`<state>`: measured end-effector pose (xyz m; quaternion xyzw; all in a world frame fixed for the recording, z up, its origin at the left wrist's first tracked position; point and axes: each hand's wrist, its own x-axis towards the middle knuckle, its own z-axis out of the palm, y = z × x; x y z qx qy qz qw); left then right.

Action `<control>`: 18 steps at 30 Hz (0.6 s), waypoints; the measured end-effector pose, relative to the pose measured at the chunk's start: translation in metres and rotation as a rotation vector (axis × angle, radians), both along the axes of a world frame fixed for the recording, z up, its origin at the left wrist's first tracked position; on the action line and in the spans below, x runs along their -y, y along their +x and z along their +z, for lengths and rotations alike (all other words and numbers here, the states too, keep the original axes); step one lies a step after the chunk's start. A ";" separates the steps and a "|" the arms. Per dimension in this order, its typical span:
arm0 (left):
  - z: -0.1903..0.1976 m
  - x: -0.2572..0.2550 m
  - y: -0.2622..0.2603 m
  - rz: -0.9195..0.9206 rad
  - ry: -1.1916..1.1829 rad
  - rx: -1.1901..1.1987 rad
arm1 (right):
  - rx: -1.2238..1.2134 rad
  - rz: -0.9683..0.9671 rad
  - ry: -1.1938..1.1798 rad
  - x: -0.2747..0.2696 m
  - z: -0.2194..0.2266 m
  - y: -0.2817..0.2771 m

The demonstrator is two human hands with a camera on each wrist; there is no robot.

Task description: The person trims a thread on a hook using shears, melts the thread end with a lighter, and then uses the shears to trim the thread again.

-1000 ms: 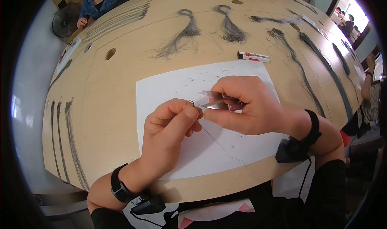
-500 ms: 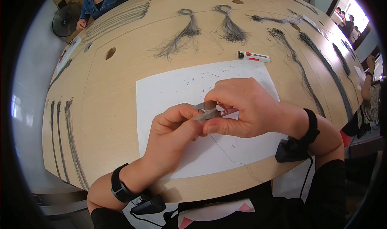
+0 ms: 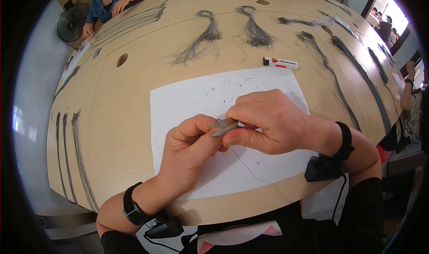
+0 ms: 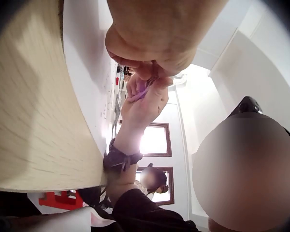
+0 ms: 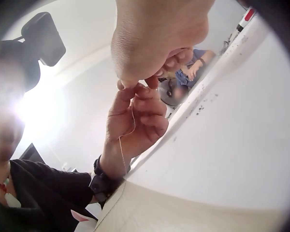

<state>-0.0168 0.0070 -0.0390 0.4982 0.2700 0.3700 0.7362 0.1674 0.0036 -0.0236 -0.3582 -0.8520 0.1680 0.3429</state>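
Observation:
My left hand [image 3: 187,144] pinches a thin thread [image 3: 250,170] between thumb and forefinger; a small dark ring at its end is mostly hidden by fingertips and blades. From those fingers the thread trails down across the paper to the table's front edge. In the right wrist view, the thread [image 5: 121,145] hangs in front of the left palm. My right hand [image 3: 272,122] grips small thread snips [image 3: 225,128], their metal blades nearly together right at the left fingertips. Purple handles [image 4: 141,91] show within the right hand in the left wrist view.
Under the hands lies white paper [image 3: 178,106] dotted with dark clippings [image 3: 232,85]. Beyond it are a white marker [image 3: 281,63] and looped grey thread bundles [image 3: 257,33]. More bundles [image 3: 80,151] lie left and right. A person in denim [image 3: 114,1] sits across the table.
The snips have moved left and down onto the left fingertips, and their blades have come together. The ring, plain to see earlier, is now mostly covered. The person across has shifted their hands.

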 end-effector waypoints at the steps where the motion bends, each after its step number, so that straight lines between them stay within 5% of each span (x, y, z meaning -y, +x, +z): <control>1: 0.000 0.000 0.000 0.007 0.007 0.001 | 0.006 -0.005 0.007 0.000 0.001 0.000; 18: 0.007 0.001 0.004 0.068 0.022 -0.075 | -0.284 -0.078 -0.306 0.006 0.007 -0.001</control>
